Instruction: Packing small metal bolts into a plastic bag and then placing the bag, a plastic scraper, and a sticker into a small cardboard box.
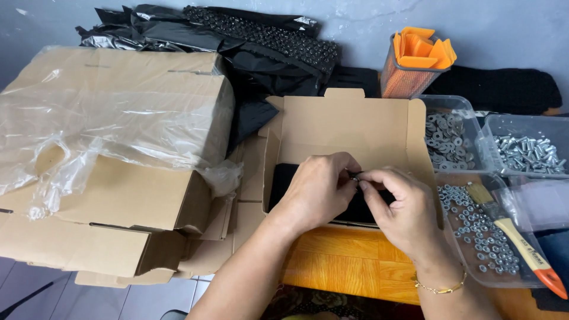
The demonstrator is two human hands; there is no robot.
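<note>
My left hand [317,189] and my right hand [398,204] meet over a small open cardboard box [347,124] with a black lining inside it. The fingertips of both hands pinch a tiny metal part [354,176] between them; its exact shape is too small to tell. A thin gold bracelet [440,288] sits on my right wrist. The black item [278,184] in the box is mostly hidden by my hands.
Clear plastic tubs at right hold washers [446,136], screws [527,154] and nuts [474,228], with a paintbrush [515,237] lying across the nuts. An orange mesh holder [412,62] stands behind. Large cardboard boxes under clear plastic [112,148] fill the left; black bags [237,41] lie behind.
</note>
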